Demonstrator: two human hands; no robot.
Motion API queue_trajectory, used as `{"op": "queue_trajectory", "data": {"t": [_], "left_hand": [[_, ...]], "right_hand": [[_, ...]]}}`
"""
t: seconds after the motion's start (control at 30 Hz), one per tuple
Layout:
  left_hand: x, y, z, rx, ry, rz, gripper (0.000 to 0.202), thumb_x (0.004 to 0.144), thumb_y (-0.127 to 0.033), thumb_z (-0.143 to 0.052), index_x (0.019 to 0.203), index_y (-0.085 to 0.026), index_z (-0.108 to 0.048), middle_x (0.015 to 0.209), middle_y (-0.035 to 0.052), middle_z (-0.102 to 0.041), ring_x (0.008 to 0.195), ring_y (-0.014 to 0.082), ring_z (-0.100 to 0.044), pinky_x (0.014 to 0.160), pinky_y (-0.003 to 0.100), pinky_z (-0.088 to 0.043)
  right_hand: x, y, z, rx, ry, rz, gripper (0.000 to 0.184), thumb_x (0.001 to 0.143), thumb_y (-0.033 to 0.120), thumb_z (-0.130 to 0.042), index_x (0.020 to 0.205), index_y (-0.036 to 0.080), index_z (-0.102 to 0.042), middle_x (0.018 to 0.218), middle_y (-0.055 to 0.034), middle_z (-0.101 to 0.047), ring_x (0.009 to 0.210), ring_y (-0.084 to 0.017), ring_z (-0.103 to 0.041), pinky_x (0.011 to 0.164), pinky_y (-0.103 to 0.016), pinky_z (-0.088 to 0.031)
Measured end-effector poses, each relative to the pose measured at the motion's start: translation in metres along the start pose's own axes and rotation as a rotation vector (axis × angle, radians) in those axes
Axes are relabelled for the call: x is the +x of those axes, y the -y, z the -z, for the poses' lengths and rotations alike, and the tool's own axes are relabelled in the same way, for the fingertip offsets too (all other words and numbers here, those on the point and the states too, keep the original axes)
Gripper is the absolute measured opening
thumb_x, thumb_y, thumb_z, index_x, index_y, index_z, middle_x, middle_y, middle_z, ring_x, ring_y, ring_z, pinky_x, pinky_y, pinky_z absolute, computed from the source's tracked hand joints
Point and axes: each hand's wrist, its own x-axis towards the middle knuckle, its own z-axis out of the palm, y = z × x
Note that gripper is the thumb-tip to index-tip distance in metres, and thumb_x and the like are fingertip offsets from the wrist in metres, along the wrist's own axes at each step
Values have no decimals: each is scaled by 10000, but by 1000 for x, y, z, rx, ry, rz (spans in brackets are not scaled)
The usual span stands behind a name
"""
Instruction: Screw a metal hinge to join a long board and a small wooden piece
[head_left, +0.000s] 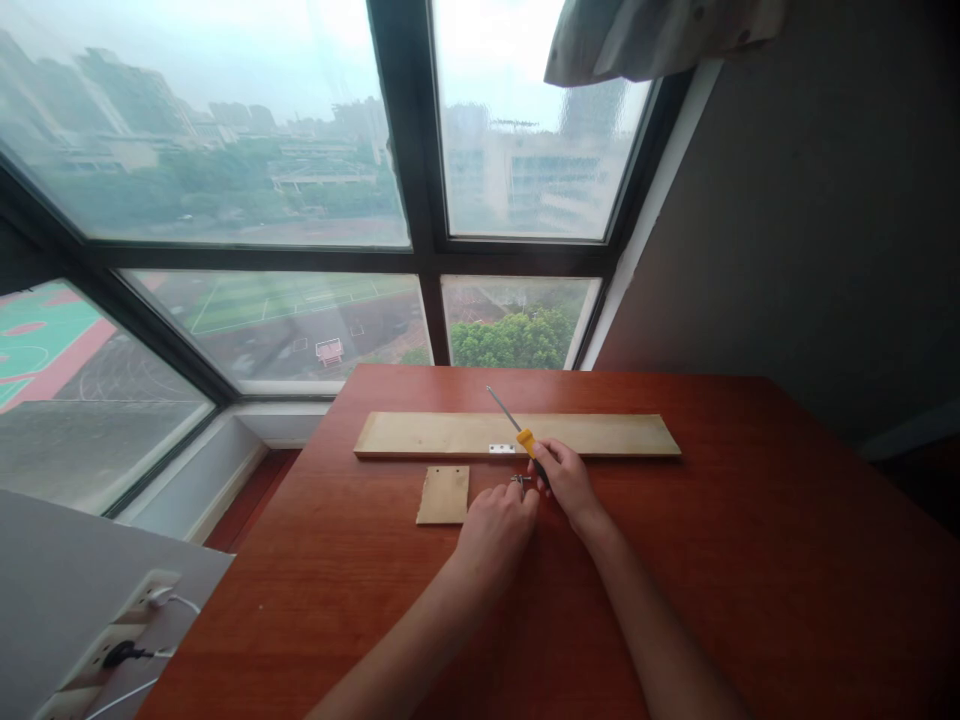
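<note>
The right hand [567, 482] wraps its fingers around a screwdriver [527, 441], tip up, likely held clear of the left hand [499, 515], whose fingers bend by small metal pieces [520, 480] at the desk [300, 600]; their grip I can't tell.

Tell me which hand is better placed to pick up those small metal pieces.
Probably the left hand: it is right at the small metal pieces, while the right hand holds the screwdriver.

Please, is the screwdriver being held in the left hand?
No, the right hand holds the yellow-and-black screwdriver, while the left hand is at some small metal pieces.
</note>
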Motion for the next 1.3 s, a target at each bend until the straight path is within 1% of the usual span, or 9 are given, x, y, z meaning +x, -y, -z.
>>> {"op": "queue_trajectory", "data": {"t": [0.07,0.13,0.23,0.33,0.4,0.47,0.7,0.9,1.3], "left_hand": [[-2,5,2,-59,-18,-16,236,889,-106,-448,1047,-193,-600,967,87,-651,865,212,-643,736,308,-482],[-3,14,5,-139,-81,-2,239,870,-120,-467,1030,-224,-610,951,62,-644,833,185,-639,708,273,-467],[1,34,13,-328,-265,51,205,846,-139,-493,972,-239,-620,952,33,-644,779,146,-622,676,237,-452],[11,55,17,-470,-435,92,140,816,-135,-523,896,-212,-608,842,12,-642,734,129,-601,665,225,-445],[20,67,18,-527,-511,107,124,813,-127,-520,870,-199,-603,817,8,-644,713,122,-596,661,223,-447],[27,75,17,-540,-540,129,97,813,-139,-532,843,-194,-606,801,6,-649,693,121,-598,644,226,-447],[34,84,12,-450,-490,136,159,809,-112,-535,878,-192,-653,855,26,-681,723,140,-626,689,253,-467],[32,83,12,-361,-442,148,208,865,-155,-520,955,-209,-701,953,48,-696,772,157,-651,722,260,-475],[33,78,10,-256,-358,147,250,899,-175,-485,988,-230,-712,964,52,-689,809,161,-644,716,246,-460]], "right_hand": [[0,1,0,2,0,-3,429,769,615,-573,816,189,-601,612,9,-607,419,-97,-461,370,-230,-340],[-1,2,0,3,0,-4,424,772,613,-568,811,192,-599,607,11,-605,418,-97,-463,370,-229,-339],[-2,3,0,2,-1,-6,420,773,610,-567,806,192,-599,606,12,-604,422,-96,-466,367,-225,-331],[-3,5,0,0,-2,-11,417,775,599,-569,816,186,-604,614,7,-606,420,-93,-464,358,-218,-321],[-3,6,-1,1,-2,-14,413,779,591,-566,821,182,-603,620,4,-605,417,-90,-461,353,-213,-317],[-3,6,-1,2,-3,-15,409,780,586,-564,819,180,-599,617,5,-600,414,-87,-454,351,-210,-314],[-2,4,-1,0,-5,-18,422,777,598,-564,831,182,-604,623,1,-608,423,-93,-465,352,-213,-321],[-2,3,-1,-2,-7,-23,412,775,595,-563,826,189,-609,616,5,-609,420,-96,-464,355,-218,-321],[-1,2,-1,-7,4,-14,397,796,579,-553,823,185,-603,616,8,-605,414,-92,-459,352,-216,-314]]}}
